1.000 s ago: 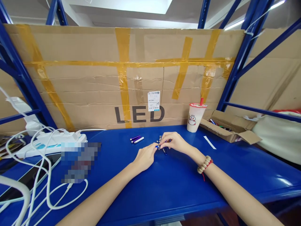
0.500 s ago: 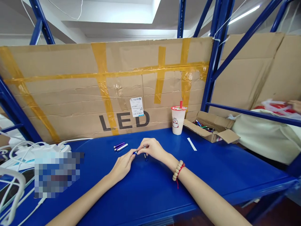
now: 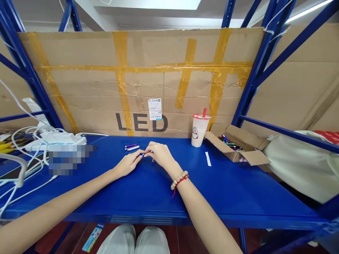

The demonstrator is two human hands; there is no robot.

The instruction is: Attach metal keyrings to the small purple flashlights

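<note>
My left hand and my right hand meet over the middle of the blue table. Both pinch a small blue pen-like tube between their fingertips. A bead bracelet with a red cord sits on my right wrist. Just behind the hands lie two short tubes, one purple and one silver. A further small piece lies under my right hand, too small to make out.
A drink cup with a red straw stands at the back. To its right, an open cardboard box holds several pens, with a white strip lying nearby. A power strip with white cables lies at left. A taped cardboard sheet forms the back wall.
The camera has swung and tilted down, so my knees now show below the table. Both hands stay together on the small blue tube, in much the same grip.
</note>
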